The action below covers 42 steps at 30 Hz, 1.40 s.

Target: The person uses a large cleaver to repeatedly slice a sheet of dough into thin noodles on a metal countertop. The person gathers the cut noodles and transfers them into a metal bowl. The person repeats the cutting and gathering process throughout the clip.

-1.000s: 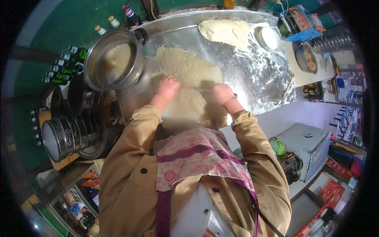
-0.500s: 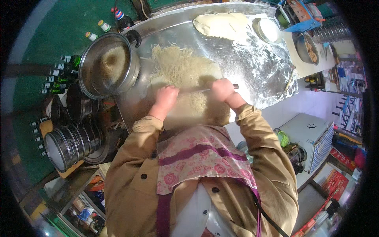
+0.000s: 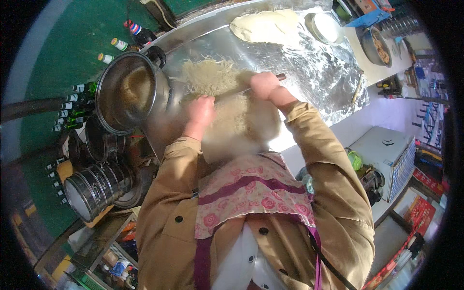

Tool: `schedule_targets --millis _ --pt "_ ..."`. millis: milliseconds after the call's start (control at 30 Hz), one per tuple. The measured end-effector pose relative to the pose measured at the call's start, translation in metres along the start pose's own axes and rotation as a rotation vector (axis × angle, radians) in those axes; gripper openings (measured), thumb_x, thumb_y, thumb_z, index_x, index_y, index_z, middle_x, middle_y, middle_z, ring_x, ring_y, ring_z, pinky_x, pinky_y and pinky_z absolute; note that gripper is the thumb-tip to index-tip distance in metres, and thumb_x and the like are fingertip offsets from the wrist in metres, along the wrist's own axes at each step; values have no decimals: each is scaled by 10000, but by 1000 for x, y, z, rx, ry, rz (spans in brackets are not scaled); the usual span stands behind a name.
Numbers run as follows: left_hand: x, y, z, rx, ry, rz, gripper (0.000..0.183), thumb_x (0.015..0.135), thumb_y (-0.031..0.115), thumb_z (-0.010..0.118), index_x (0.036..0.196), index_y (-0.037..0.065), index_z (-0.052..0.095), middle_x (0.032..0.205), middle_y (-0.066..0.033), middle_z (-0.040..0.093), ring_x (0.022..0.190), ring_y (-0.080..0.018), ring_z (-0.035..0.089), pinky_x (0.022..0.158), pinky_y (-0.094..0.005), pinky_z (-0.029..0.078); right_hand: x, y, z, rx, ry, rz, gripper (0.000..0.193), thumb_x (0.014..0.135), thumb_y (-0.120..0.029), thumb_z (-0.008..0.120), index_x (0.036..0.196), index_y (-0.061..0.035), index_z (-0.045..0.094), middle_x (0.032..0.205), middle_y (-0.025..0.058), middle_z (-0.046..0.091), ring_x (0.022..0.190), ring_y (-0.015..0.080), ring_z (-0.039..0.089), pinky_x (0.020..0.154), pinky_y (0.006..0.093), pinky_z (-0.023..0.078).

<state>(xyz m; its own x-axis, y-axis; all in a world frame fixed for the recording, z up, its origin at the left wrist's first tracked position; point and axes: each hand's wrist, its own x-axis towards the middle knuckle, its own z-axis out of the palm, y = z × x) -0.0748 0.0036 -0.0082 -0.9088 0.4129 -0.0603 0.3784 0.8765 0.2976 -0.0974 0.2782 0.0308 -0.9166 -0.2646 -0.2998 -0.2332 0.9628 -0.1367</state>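
Observation:
Both hands hold a long knife (image 3: 231,94) level across a pale cutting board (image 3: 266,121). My right hand (image 3: 266,87) is wrapped round its handle, whose dark end sticks out on the right. My left hand (image 3: 200,113) is closed on the other end of the blade. On the far side of the knife lies a heap of pale, thin shreds (image 3: 210,76), some spread onto the metal worktop (image 3: 188,43). A smaller patch of fine shreds (image 3: 237,121) lies on the near side, blurred by haze over the board.
A large steel pot (image 3: 152,92) with brownish contents stands left of the board. A flat dough sheet (image 3: 266,26) and a bowl of white powder (image 3: 326,28) sit at the back on the floured worktop. Green bottles (image 3: 79,104) and stacked round metal sieves (image 3: 99,188) stand farther left.
Both hands and the knife have moved away from my body across the board. The far heap of shreds looks more bunched up. The whole view has shifted and turned slightly.

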Motion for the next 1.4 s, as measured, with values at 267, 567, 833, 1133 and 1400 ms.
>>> schedule_targets --millis 267,567,833,1133,1400 --pt "-1 -10 -36 -138 150 -35 139 750 60 728 886 64 701 974 -132 713 946 -388 697 795 -519 560 3 -27 -91 -117 -14 -233 174 810 -135 707 943 -52 782 969 176 769 941 354 754 823 459 603" --pt "12 -3 -19 -74 42 -63 125 756 56 725 876 56 688 968 -152 702 962 -396 686 793 -515 554 31 -5 -42 -53 -94 -121 194 883 -146 640 962 -48 787 1009 164 776 951 325 766 826 448 611" --pt "-8 -26 -10 -189 126 30 85 760 99 707 837 61 708 919 -125 699 924 -354 693 789 -476 584 -14 -38 -48 -174 -49 -221 214 905 -156 641 1039 -55 774 993 151 780 927 304 768 813 438 615" --pt "-24 24 -11 53 44 30 139 755 87 736 893 97 720 982 -94 716 984 -328 702 847 -441 587 -35 -21 -16 10 152 -72 219 845 -276 708 923 -86 784 902 133 765 848 339 748 763 458 597" --pt "-38 -12 -9 -105 31 87 116 750 65 713 866 66 713 957 -111 705 1009 -325 688 851 -441 579 -84 -70 -58 -51 39 -114 260 907 -311 682 961 -71 768 916 132 775 855 317 767 763 445 608"
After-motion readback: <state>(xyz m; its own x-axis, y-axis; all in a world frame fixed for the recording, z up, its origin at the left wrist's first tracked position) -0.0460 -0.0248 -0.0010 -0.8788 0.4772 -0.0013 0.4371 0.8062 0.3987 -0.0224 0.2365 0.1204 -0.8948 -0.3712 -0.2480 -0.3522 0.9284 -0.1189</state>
